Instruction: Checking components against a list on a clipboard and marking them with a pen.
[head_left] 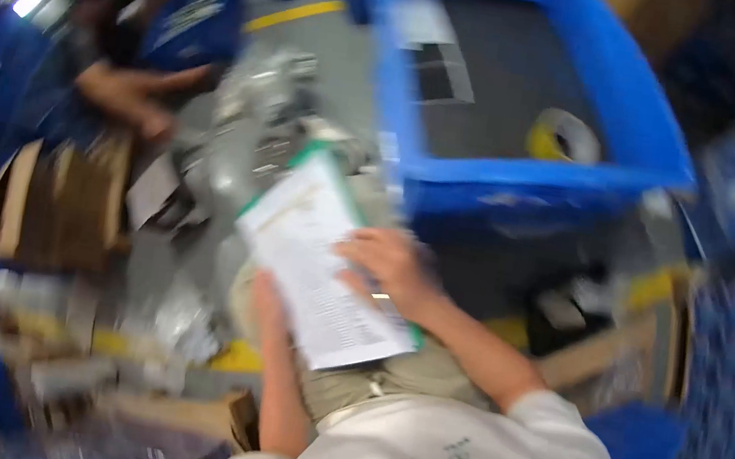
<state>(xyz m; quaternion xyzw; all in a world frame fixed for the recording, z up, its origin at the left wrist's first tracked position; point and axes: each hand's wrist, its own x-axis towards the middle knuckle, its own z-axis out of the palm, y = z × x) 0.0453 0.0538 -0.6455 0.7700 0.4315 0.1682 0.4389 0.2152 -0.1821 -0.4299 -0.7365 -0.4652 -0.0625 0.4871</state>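
A white printed sheet (324, 270) lies over a green board (320, 150), whose edges show at the top and at the lower right. The two rest on my lap, tilted. My left hand (266, 302) is at the left edge of the sheet and board and grips them there; part of its fingers is hidden. Across the sheet's right side lies my right hand (395, 269), fingers stretched out and apart over the paper. Both hands are blurred by motion.
A large blue bin (525, 175) with a yellow-and-white tape roll (565, 137) inside stands ahead right. Cardboard boxes (61, 201) stand at left, below another person's arm (128, 93). Clear plastic bags (185, 321) and small wrapped items (257, 111) lie on the grey floor.
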